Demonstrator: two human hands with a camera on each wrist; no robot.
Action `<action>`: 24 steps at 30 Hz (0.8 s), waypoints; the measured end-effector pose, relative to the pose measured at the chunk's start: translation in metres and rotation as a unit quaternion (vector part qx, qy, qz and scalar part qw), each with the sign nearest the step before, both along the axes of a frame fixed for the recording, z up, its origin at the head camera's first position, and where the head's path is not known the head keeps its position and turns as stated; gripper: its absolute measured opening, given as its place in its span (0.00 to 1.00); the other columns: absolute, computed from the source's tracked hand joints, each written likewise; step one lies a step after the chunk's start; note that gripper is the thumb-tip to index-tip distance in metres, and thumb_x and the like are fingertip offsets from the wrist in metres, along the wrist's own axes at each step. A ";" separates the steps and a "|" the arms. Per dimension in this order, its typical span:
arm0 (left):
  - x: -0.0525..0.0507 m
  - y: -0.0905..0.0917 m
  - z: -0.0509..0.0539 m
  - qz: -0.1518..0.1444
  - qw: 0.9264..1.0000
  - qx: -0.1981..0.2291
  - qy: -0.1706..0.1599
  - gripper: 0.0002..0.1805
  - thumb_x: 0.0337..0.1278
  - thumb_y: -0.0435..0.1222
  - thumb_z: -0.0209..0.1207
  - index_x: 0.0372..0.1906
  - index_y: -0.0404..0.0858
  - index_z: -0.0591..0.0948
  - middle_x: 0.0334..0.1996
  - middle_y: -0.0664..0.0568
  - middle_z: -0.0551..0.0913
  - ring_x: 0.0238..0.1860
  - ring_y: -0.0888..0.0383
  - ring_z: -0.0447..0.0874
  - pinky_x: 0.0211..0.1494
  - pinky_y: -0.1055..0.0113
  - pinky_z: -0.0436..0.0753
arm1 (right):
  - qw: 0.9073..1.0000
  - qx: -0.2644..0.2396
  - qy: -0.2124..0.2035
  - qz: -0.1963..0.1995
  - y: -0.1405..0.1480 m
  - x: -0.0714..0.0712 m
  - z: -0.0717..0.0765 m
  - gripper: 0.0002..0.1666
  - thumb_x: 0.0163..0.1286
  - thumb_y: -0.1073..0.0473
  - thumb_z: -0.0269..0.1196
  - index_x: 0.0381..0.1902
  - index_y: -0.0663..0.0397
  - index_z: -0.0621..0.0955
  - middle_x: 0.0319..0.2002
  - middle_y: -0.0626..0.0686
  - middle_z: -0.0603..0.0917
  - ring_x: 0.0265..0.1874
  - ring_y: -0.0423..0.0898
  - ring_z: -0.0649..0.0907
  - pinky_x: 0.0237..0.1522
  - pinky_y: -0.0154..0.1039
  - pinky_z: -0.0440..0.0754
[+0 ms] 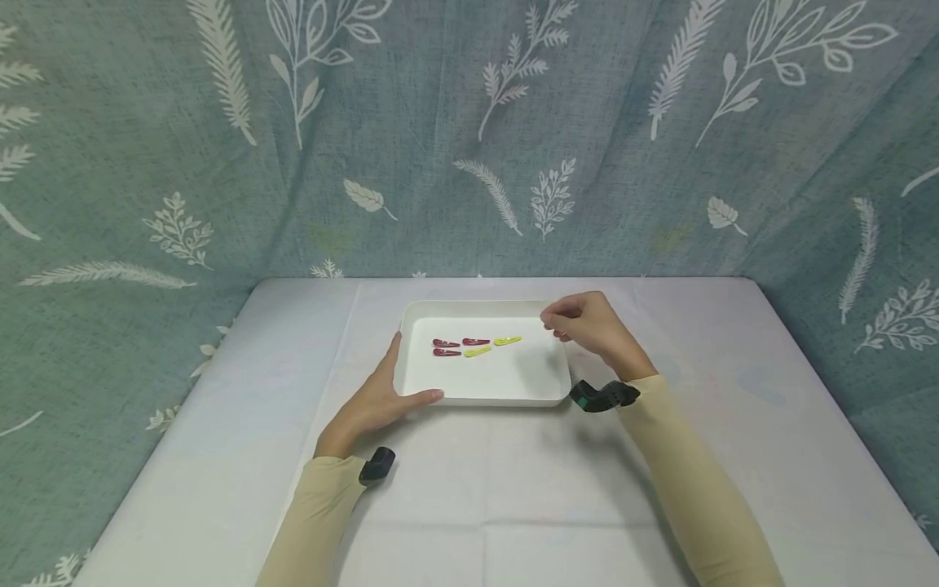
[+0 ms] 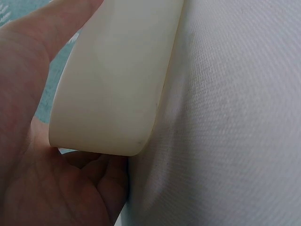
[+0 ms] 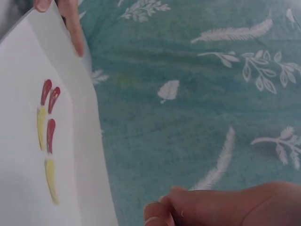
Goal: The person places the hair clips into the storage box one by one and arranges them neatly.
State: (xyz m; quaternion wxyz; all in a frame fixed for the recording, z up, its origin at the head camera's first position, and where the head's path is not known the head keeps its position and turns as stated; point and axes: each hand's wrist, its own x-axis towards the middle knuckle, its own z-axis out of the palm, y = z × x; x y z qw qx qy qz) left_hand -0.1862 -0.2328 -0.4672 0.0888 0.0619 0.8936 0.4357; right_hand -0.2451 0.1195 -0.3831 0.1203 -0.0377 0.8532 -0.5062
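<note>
A white tray (image 1: 513,383) lies on the table, with three dark red hair clips (image 1: 476,342) and two yellow hair clips (image 1: 507,341) in two short rows left of its middle. My left hand (image 1: 381,399) grips the tray's front left corner, thumb on the front rim and fingers along the left side; the left wrist view shows the hand (image 2: 61,183) round the tray wall (image 2: 113,84). Over the tray's back right corner is my right hand (image 1: 590,326), fingers curled and thumb meeting fingertip. In the right wrist view nothing can be made out between the fingertips (image 3: 162,212).
White cloth (image 1: 484,489) covers the table around the tray. Behind the table and at its sides hangs a blue-green curtain (image 1: 411,147) with white leaf patterns. Each wrist wears a black device, the right one (image 1: 605,397) close to the tray's right edge.
</note>
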 end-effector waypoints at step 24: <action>0.001 0.000 0.002 0.002 1.000 -0.009 -0.009 0.74 0.46 0.63 0.74 0.84 0.55 0.32 0.86 0.50 0.44 0.84 0.43 0.48 0.81 0.33 0.57 | 0.995 0.054 0.054 -0.069 0.085 0.034 -0.008 0.21 0.78 0.51 0.62 0.56 0.63 0.85 0.50 0.65 0.88 0.38 0.45 0.86 0.48 0.43 0.87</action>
